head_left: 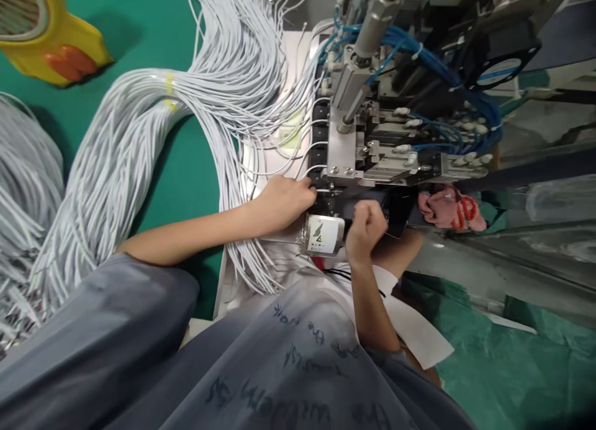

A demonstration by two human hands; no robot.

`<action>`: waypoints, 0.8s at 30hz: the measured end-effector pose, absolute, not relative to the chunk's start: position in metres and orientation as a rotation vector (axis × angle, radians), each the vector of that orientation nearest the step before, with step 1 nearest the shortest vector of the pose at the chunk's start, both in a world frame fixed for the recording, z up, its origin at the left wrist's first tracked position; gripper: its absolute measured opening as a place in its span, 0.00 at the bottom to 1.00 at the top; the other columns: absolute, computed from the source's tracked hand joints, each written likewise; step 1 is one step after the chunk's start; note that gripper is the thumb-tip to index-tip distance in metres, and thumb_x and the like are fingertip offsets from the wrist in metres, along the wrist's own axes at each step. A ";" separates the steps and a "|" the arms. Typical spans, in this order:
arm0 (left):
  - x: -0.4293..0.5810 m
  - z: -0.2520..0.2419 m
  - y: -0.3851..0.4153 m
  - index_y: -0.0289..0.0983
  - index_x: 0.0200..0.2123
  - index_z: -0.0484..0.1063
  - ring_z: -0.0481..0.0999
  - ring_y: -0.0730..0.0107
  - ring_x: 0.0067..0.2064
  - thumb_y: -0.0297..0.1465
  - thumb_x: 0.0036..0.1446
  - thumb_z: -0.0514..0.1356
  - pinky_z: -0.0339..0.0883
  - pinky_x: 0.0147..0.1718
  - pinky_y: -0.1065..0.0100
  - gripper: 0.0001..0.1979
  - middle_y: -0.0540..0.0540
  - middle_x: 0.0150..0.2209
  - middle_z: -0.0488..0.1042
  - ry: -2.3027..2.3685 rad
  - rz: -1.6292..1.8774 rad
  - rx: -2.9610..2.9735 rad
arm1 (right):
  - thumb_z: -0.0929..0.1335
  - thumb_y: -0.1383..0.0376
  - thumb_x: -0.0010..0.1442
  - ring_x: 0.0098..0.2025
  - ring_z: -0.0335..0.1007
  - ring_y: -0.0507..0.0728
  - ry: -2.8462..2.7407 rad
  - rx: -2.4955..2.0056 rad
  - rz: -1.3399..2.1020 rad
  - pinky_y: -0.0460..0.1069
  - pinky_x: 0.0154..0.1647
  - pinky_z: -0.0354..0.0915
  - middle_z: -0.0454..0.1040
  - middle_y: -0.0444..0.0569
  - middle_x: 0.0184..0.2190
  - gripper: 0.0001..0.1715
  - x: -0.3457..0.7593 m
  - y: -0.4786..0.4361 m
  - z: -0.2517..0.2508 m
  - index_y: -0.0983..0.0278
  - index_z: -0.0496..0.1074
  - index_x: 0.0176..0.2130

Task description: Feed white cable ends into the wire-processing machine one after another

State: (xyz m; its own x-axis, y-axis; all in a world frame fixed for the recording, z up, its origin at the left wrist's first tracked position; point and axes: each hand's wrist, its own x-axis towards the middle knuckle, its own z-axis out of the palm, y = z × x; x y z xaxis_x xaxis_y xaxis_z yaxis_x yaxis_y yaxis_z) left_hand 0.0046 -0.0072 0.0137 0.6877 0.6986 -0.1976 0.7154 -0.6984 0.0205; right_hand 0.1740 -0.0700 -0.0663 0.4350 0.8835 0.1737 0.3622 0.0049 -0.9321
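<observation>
My left hand (pixel 285 203) reaches to the black row of cable slots (pixel 319 134) along the machine's edge. Its fingers are closed at a white cable (pixel 322 190), whose tip shows just past them in the nearest slot. Several other white cables lie in the slots farther up. Close to my body, my right hand (pixel 365 228) is curled closed beside a clear box with a white label (pixel 325 234). Whatever it may hold is hidden inside the fingers, and it looks slightly blurred.
The metal machine (pixel 367 101) with blue air tubes (pixel 433 64) rises ahead on the right. Large bundles of white cables (pixel 125 126) cover much of the green table mat (pixel 153 20). A yellow toy-like object (pixel 69 42) stands far left. A pink cloth (pixel 447 208) lies right.
</observation>
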 end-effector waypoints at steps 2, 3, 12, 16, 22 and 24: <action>0.003 0.010 -0.004 0.30 0.44 0.70 0.73 0.65 0.27 0.21 0.56 0.49 0.52 0.21 0.68 0.15 0.39 0.32 0.72 1.289 -0.234 2.816 | 0.60 0.59 0.62 0.23 0.60 0.51 -1.208 -1.582 0.469 0.46 0.27 0.57 0.66 0.43 0.22 0.16 0.162 -0.091 -0.050 0.63 0.66 0.27; 0.002 0.009 -0.002 0.30 0.46 0.69 0.73 0.64 0.28 0.21 0.57 0.48 0.52 0.21 0.68 0.16 0.39 0.32 0.72 1.317 -0.219 2.819 | 0.61 0.59 0.62 0.23 0.62 0.51 -1.315 -1.572 0.523 0.47 0.28 0.58 0.68 0.43 0.21 0.16 0.153 -0.101 -0.043 0.63 0.68 0.28; 0.008 0.013 -0.018 0.31 0.36 0.71 0.72 0.67 0.28 0.23 0.58 0.49 0.53 0.22 0.68 0.11 0.42 0.31 0.72 1.061 0.111 2.834 | 0.60 0.62 0.63 0.31 0.73 0.58 -2.133 -1.625 1.028 0.49 0.32 0.59 0.79 0.52 0.30 0.16 0.083 -0.131 -0.039 0.63 0.75 0.34; 0.016 0.016 -0.041 0.31 0.38 0.72 0.72 0.66 0.39 0.31 0.64 0.47 0.64 0.37 0.66 0.15 0.41 0.38 0.72 0.581 0.404 2.757 | 0.60 0.65 0.59 0.32 0.73 0.62 -2.097 -1.681 0.759 0.51 0.31 0.60 0.78 0.58 0.30 0.15 0.116 -0.132 -0.035 0.66 0.74 0.31; 0.013 0.010 -0.030 0.30 0.49 0.69 0.73 0.67 0.43 0.34 0.65 0.49 0.66 0.42 0.67 0.17 0.39 0.44 0.72 0.678 0.398 2.395 | 0.62 0.63 0.59 0.24 0.69 0.55 -1.598 -1.785 0.776 0.48 0.27 0.61 0.72 0.48 0.21 0.12 0.173 -0.111 -0.021 0.64 0.70 0.28; 0.012 0.006 -0.020 0.31 0.48 0.70 0.73 0.69 0.41 0.32 0.63 0.52 0.66 0.40 0.68 0.14 0.41 0.41 0.72 0.707 0.429 2.335 | 0.64 0.61 0.57 0.24 0.69 0.53 -1.321 -1.640 0.862 0.48 0.28 0.63 0.72 0.45 0.21 0.09 0.180 -0.102 -0.020 0.63 0.70 0.29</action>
